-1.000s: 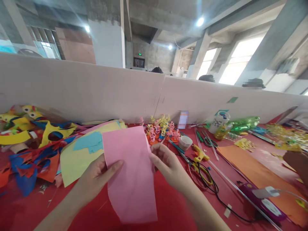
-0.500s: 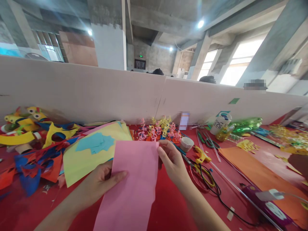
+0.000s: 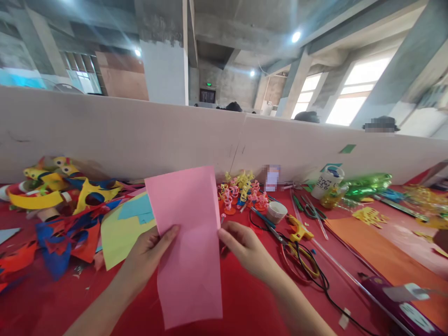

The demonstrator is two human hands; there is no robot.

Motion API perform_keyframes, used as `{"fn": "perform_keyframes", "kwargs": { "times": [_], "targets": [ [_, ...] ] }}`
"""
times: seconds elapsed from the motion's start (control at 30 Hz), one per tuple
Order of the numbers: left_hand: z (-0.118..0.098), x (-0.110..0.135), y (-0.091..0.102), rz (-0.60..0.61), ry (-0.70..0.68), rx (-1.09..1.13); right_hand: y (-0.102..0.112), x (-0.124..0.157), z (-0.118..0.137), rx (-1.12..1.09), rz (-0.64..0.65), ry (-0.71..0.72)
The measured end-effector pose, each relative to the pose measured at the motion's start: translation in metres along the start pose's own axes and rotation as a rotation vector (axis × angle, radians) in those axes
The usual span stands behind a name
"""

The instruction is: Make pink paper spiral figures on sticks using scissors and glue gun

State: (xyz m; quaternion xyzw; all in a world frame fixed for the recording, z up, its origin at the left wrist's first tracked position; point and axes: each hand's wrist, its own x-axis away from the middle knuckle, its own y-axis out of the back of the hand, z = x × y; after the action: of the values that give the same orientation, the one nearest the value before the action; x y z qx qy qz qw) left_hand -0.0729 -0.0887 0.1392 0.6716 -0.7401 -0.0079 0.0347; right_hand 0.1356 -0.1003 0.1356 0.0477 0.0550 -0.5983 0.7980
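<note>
A pink sheet of paper is held up in front of me, tilted, above the red tabletop. My left hand pinches its left edge, thumb on the near face and fingers behind. On the opposite edge, my right hand grips the paper between thumb and fingers; the fingertips behind it are partly hidden. Beyond the sheet stand small pink and yellow curled-paper pieces. Yellow paper with blue paper on top lies left of the sheet, partly covered by it.
Scissors, a yellow glue gun with a black cord and a small white cup lie to the right. Farther right are orange paper and a purple power strip. Cut-paper crafts crowd the left. A white partition runs behind.
The pink sheet has risen, its top edge now higher and its bottom edge in view. My right hand has slid lower along its right edge. The view has shifted slightly left.
</note>
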Motion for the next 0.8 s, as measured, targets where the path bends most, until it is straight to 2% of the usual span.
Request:
{"fn": "perform_keyframes", "kwargs": {
  "times": [0.07, 0.2, 0.33, 0.43, 0.7, 0.8],
  "targets": [
    [0.002, -0.001, 0.001, -0.026, -0.015, 0.002, -0.007, 0.001, -0.006, 0.090, -0.077, 0.052],
    [0.003, -0.002, 0.000, -0.121, -0.139, -0.165, -0.015, 0.002, -0.019, 0.253, -0.250, 0.124],
    [0.001, -0.002, 0.000, -0.330, -0.214, -0.270, -0.021, 0.001, -0.023, 0.307, -0.215, 0.116],
    [0.003, -0.002, 0.003, -0.432, -0.235, -0.286, -0.027, 0.002, -0.023, 0.332, -0.213, 0.102],
    [0.004, -0.002, 0.006, -0.568, -0.252, -0.405, -0.034, 0.003, -0.027, 0.389, -0.231, 0.060],
    [0.005, -0.004, 0.006, -0.540, -0.251, -0.334, -0.032, 0.003, -0.026, 0.462, -0.286, 0.097]
  ]
}}
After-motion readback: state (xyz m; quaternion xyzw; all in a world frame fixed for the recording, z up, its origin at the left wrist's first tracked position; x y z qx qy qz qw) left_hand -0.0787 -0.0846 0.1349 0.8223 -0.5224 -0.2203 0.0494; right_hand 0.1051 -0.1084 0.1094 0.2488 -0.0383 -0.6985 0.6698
